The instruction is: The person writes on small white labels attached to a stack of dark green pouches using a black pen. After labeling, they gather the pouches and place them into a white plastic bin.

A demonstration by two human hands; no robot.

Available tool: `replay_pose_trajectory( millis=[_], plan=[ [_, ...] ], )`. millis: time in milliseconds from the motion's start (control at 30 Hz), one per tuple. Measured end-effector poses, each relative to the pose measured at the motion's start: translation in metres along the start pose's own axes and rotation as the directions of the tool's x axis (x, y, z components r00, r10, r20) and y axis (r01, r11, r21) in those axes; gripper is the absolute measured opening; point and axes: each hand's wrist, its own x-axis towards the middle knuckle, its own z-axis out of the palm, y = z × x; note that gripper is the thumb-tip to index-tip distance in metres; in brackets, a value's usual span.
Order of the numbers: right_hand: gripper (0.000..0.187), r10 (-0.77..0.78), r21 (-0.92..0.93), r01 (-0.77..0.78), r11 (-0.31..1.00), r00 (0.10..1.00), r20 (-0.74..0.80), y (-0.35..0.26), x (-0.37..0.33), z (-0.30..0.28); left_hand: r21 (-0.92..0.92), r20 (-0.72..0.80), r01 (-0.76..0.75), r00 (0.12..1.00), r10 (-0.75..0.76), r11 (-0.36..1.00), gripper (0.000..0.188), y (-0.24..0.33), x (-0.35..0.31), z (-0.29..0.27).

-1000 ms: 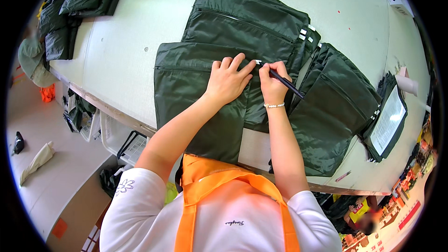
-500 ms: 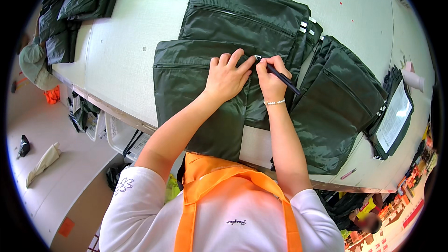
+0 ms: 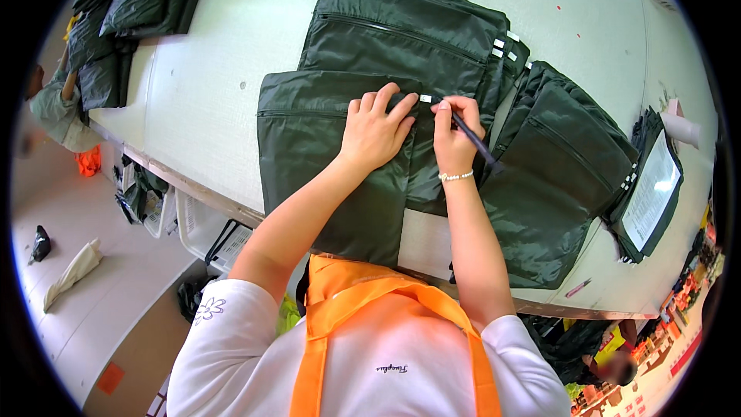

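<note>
A dark green fabric piece with a zipper [image 3: 332,185] lies in front of me on the table. My left hand [image 3: 376,125] rests on it, fingers spread and pressing near its upper right edge. Just beyond those fingertips a small white label [image 3: 425,99] shows a dark mark. My right hand [image 3: 457,133] grips a black marker pen [image 3: 472,139], its tip end close to the label's right side. Behind both hands is a stack of similar zippered pieces [image 3: 386,38], with white labels along its right edge.
To the right lies another fanned stack of dark green pieces [image 3: 567,162]. Beyond it a printed white sheet [image 3: 648,189] sits on more dark fabric. A pink-handled tool [image 3: 577,287] lies near the table edge. Dark padded bundles [image 3: 147,0] and a person's sleeve [image 3: 58,112] are at far left.
The marker's tip end has moved right, off the label, which now shows a dark mark. My left hand stays nearly in place. At far left the other person has shifted.
</note>
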Motion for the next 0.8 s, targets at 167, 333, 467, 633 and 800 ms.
replay_pose_trajectory(
  millis=[167, 333, 467, 633, 800],
  plan=[
    [0.017, -0.111, -0.617, 0.289, 0.732, 0.944, 0.311, -0.052, -0.035, 0.003, -0.214, -0.098, 0.064, 0.991, -0.087, 0.975, 0.038, -0.008, -0.003, -0.004],
    [0.020, 0.090, -0.441, 0.071, 0.895, 0.938, 0.335, -0.059, -0.081, -0.004, -0.452, -0.317, 0.051, 0.924, -0.214, 0.891, 0.036, -0.016, 0.001, -0.001],
    [0.036, 0.032, -0.346, 0.026, 0.938, 0.986, 0.162, -0.125, -0.057, -0.093, -0.322, -0.404, 0.005, 0.904, -0.142, 0.947, 0.039, 0.011, 0.037, -0.033],
    [0.020, -0.007, -0.467, -0.037, 0.883, 0.996, -0.093, -0.117, -0.032, -0.275, -0.221, -0.170, -0.035, 0.985, -0.003, 0.975, 0.049, 0.045, 0.093, 0.011],
    [0.016, -0.063, -0.900, 0.055, 0.431, 0.998, 0.031, -0.092, -0.010, -0.335, -0.005, 0.013, -0.045, 0.999, 0.045, 0.999, 0.058, 0.038, 0.072, 0.048]
  ],
)
